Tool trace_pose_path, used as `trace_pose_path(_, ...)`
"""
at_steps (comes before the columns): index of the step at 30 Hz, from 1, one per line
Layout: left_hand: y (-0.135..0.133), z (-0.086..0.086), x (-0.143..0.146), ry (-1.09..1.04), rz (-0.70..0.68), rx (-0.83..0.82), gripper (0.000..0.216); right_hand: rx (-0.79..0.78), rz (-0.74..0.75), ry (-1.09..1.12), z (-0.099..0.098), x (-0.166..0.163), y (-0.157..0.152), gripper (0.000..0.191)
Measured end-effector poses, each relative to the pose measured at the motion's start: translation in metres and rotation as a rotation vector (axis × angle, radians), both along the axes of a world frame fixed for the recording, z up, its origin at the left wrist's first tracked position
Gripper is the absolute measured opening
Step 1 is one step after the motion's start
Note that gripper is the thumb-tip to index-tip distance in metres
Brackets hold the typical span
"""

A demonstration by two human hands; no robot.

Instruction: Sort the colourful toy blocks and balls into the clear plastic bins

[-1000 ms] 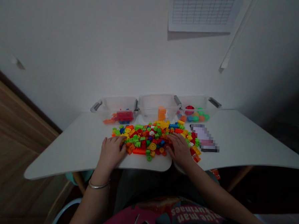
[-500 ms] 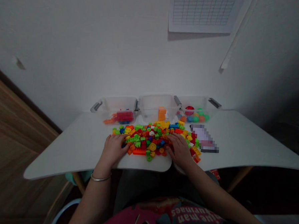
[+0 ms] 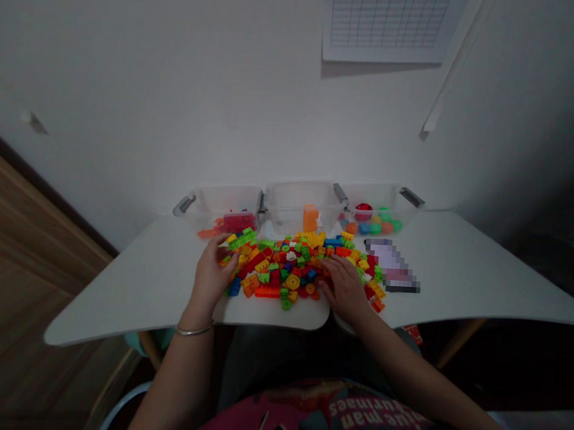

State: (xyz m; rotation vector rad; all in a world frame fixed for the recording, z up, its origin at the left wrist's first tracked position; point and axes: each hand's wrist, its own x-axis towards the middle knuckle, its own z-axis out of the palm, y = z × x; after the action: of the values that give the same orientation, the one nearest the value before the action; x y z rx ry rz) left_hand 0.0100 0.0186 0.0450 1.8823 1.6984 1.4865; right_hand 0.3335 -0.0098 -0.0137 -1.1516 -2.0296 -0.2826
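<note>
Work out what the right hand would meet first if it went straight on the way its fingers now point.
The right hand would most likely meet the pile of toy bricks first, just ahead and to its left; depth is unclear, so it may already be touching some.

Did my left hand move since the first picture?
Yes: your left hand has moved forward, closer to the left bin.

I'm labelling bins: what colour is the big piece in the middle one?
Orange; the big piece shows best in the head view.
</note>
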Motion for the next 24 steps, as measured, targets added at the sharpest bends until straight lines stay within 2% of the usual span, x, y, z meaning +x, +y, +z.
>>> trace_pose_path(6,0.031,0.018,0.001,-0.251,-0.08,0.081,0.05,0.025,0.001,-0.016,0.0,0.0,0.0,0.039)
trace_pose_path(14,0.075,0.04,-0.003,-0.553,-0.09,0.158,0.056,-0.013,0.016,0.011,-0.001,0.0,0.001,0.042)
trace_pose_path(18,0.089,0.051,-0.005,-0.51,-0.015,0.175,0.06,-0.006,0.012,0.011,0.0,0.0,0.0,0.041)
trace_pose_path(24,0.101,0.062,-0.007,-0.225,0.063,0.191,0.058,0.013,0.021,0.003,0.002,0.0,-0.001,0.039)
